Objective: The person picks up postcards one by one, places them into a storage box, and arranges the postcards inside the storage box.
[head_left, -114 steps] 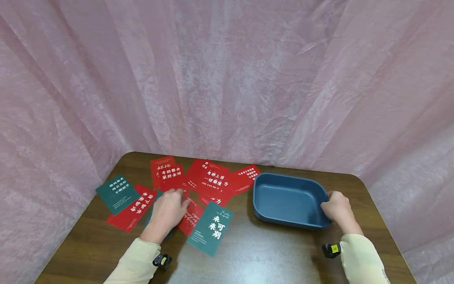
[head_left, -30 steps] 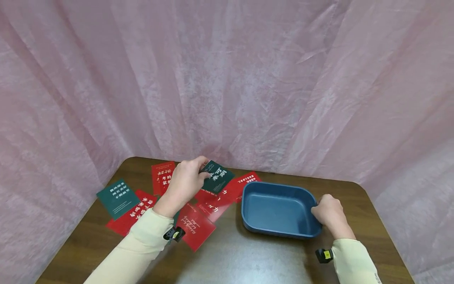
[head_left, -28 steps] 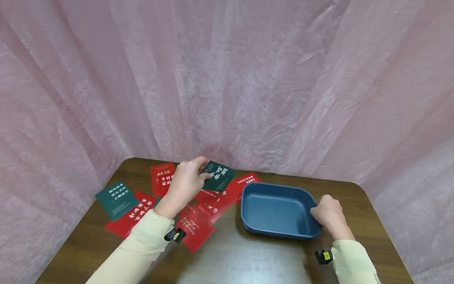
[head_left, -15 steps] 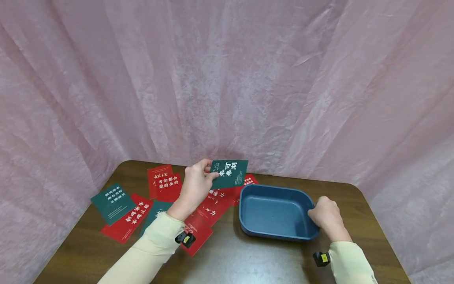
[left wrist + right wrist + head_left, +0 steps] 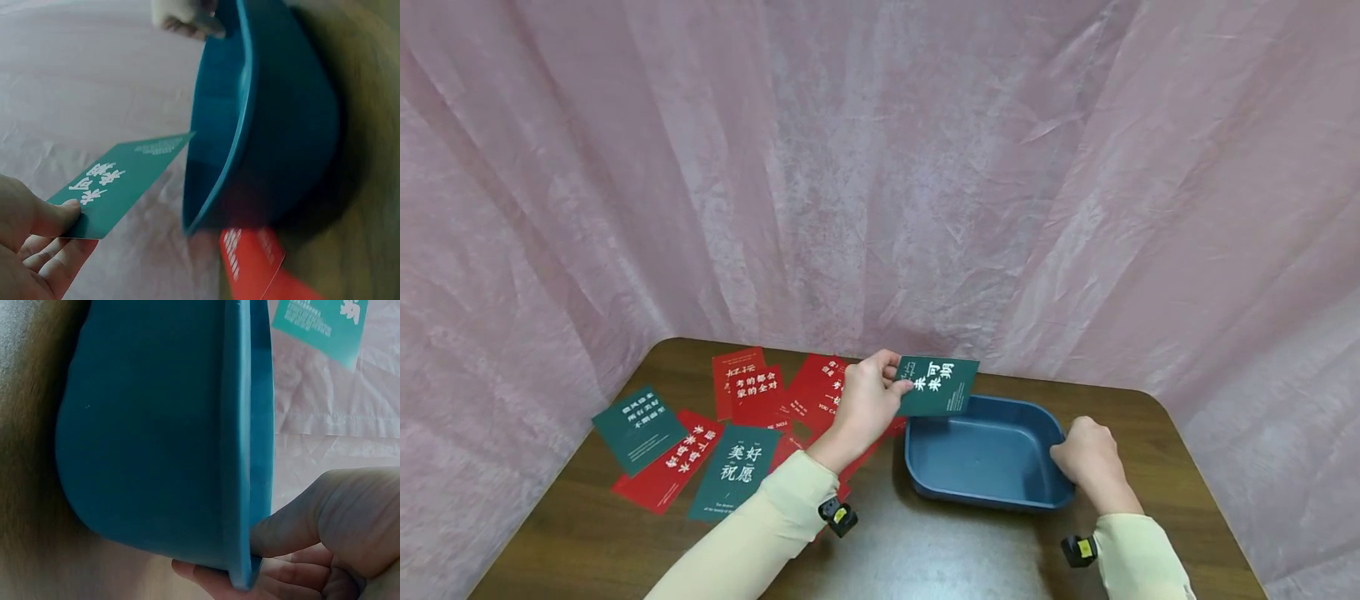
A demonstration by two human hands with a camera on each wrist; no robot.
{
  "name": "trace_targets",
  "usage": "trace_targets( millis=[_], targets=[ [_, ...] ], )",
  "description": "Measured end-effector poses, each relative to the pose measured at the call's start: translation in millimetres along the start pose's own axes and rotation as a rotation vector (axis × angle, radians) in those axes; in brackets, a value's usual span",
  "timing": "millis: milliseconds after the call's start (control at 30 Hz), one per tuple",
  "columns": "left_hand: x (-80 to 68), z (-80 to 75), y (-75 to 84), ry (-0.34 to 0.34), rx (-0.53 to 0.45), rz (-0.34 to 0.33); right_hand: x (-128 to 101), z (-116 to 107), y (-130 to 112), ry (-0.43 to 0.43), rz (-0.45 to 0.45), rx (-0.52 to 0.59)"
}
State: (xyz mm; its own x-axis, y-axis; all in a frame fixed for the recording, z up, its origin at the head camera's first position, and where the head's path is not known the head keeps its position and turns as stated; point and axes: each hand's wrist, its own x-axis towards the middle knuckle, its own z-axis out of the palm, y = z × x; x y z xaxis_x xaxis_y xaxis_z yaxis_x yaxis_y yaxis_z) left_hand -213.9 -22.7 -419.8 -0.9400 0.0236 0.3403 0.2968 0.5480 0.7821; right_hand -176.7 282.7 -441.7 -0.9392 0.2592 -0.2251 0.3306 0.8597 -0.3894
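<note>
The green card (image 5: 938, 386) your left hand (image 5: 867, 404) pinches looks like thin, stiff paper with a smooth, matt face and white print, and the red cards (image 5: 758, 386) lying flat look the same. The blue tray (image 5: 986, 493) under your right hand (image 5: 1092, 454) looks like smooth plastic with a dull sheen. You have a dark wood-grain surface (image 5: 925, 558) with a soft gloss, and crinkled, matt pink cloth (image 5: 880, 167) hanging behind it.
</note>
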Motion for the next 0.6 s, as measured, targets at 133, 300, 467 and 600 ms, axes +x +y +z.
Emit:
trace_targets(
  millis=[133, 300, 467, 600],
  targets=[
    [-5.1, 19.2, 6.2, -0.038, -0.031, -0.027, 1, 0, -1, -0.002, -0.011, -0.006],
    [-13.2, 42.8, 6.0, -0.099, -0.078, -0.089, 1, 0, -2, -0.006, -0.017, -0.017],
    [-20.8, 59.7, 0.0, -0.188, -0.066, -0.15, 1, 0, -3, -0.008, -0.017, -0.021],
    [-26.0, 68.1, -2.2, -0.241, -0.027, -0.17, 0, 0, -4, -0.011, -0.011, -0.024]
  ],
)
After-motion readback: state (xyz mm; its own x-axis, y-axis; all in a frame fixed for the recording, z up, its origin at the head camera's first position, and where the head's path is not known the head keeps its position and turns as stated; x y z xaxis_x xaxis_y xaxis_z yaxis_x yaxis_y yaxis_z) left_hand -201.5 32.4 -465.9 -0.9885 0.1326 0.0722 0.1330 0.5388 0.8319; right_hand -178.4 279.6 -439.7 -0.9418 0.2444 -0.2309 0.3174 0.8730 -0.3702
